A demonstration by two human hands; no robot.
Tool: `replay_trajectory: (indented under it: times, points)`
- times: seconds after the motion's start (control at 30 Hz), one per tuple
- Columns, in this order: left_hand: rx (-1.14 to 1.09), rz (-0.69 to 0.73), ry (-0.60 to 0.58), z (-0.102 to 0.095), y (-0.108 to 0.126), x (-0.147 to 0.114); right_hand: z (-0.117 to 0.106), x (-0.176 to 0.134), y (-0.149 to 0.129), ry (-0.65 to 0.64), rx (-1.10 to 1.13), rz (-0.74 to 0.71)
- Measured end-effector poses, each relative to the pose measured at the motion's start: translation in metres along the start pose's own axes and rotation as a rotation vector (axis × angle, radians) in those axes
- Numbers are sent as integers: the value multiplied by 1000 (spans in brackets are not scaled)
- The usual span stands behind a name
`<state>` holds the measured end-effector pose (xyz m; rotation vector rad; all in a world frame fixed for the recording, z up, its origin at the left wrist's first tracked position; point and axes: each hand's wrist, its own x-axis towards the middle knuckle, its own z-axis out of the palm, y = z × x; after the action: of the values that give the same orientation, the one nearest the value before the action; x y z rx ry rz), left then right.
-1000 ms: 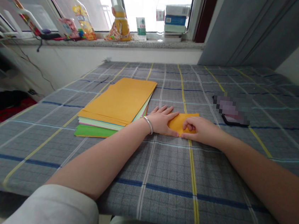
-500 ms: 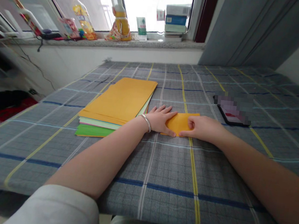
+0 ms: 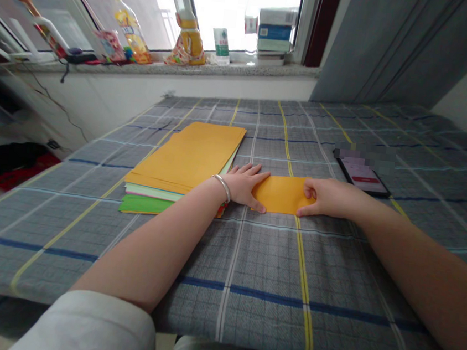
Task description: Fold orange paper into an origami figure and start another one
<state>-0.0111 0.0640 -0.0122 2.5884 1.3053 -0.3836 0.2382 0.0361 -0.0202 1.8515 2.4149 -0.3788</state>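
A folded piece of orange paper (image 3: pixel 282 194) lies flat on the checked tablecloth in front of me. My left hand (image 3: pixel 245 186) rests palm down over its left end, fingers spread and thumb out along the near side. At the right end is my right hand (image 3: pixel 322 197), its fingers curled and its thumb low by the near corner, closed on the paper's edge. Just left of my left hand is a stack of coloured paper (image 3: pixel 193 157), orange on top with green and pale sheets showing below.
A phone (image 3: pixel 361 174) lies on the tablecloth (image 3: pixel 265 267) beyond my right hand. Along the windowsill (image 3: pixel 244 70) at the back stand bottles, a box stack (image 3: pixel 274 32) and small packages. A grey curtain (image 3: pixel 380 45) hangs at the right.
My hands have moved apart along the folded paper, the left slightly leftward and the right rightward to its end. More of the orange surface shows between them.
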Motion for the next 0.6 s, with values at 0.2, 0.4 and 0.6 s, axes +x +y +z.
replay_trajectory:
  times: [0.2,0.4,0.6]
  points:
    - [14,-43,-3,-1,-12,-5,-3,-3,16,-72,84,-1]
    - [31,12,-19,-1,-16,-6,-2,-2,30,-121,197,-56]
    - [49,72,-58,-2,-12,-10,0,-6,32,-110,259,-79]
